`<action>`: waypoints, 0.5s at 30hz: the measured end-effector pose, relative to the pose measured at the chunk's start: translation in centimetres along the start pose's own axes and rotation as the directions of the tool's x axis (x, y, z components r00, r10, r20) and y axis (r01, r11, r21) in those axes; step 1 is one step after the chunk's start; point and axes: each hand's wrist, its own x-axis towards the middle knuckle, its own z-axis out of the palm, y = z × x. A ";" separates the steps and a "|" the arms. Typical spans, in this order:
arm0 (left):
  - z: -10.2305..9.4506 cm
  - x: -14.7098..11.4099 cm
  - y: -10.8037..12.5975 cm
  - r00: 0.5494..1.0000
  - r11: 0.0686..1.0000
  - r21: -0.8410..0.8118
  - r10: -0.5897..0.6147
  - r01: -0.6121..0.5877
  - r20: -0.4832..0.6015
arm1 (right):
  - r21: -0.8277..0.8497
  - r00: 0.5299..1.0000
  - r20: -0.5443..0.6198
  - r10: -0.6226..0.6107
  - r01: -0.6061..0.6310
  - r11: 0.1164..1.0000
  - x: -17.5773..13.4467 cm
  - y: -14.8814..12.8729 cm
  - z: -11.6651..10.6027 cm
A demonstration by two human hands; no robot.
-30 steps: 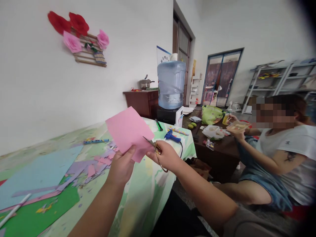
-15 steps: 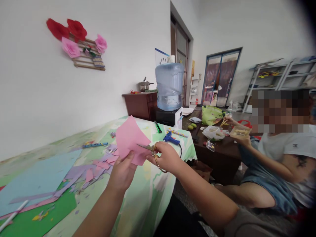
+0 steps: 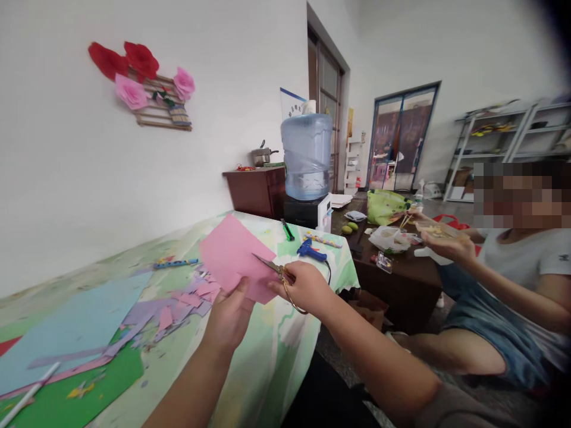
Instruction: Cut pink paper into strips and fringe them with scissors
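Note:
A roughly square sheet of pink paper (image 3: 229, 252) is held up above the table, pinched at its lower edge by my left hand (image 3: 232, 312). My right hand (image 3: 306, 288) is closed around the handles of a pair of scissors (image 3: 273, 266), whose blades lie across the right part of the sheet and point left. The blades look nearly together. Whether paper sits between them I cannot tell. Beneath and left of the sheet, pink and purple paper scraps (image 3: 187, 301) lie in a loose pile.
Light blue paper (image 3: 84, 321) and green paper (image 3: 111, 386) cover the table's left side. A blue glue gun (image 3: 312, 251) and a green cutter knife (image 3: 288, 230) lie beyond my hands. At right, a seated person (image 3: 504, 285) eats with chopsticks beside a dark low table (image 3: 401, 291).
The pink paper has turned and now faces me flatter, with its top corner further left. The scissors and both hands have shifted slightly right in view.

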 end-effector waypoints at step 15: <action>0.1 0.4 0.6 0.980 0.986 0.162 0.001 0.032 -0.198 | 0.389 0.980 0.198 0.024 -0.102 0.916 -1.0 2.4 0.2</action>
